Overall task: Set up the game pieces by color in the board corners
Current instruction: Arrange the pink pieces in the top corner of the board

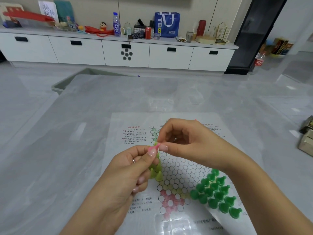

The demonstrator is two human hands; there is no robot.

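Both hands meet above a thin, glossy paper game sheet [189, 119] lying flat on a smooth grey table [76, 133] with a stone-like sheen. The sheet is printed with a star of small outlined circles, red text blocks at its sides, and tinted corners: pink at the near point, pale green at the far one.

Between the hands is a single pink piece [155, 147], a small translucent plastic peg with a narrow tip and a wider base. The left hand [128, 168] has its grip on the wide end, thumb and forefinger closed on it; a plain band ring shows on one finger, and the other fingers are curled into the palm. The right hand [183, 141] pinches the narrow tip between thumb and fingertip, the grip tight and narrow. The piece hangs above the board's left side, not resting on any circle.

Under the left hand's fingers stands a cluster of yellow-green pieces [156, 173], same peg shape, matte and waxy; most are hidden, so I cannot count them. On the right-hand corner of the star stand the dark green pieces [218, 194], glossy cones with round knobs, packed in a triangle: about fifteen, though the crowding makes the count uncertain.

Beyond the table runs a low white cabinet [118, 53] with five black-handled fronts.
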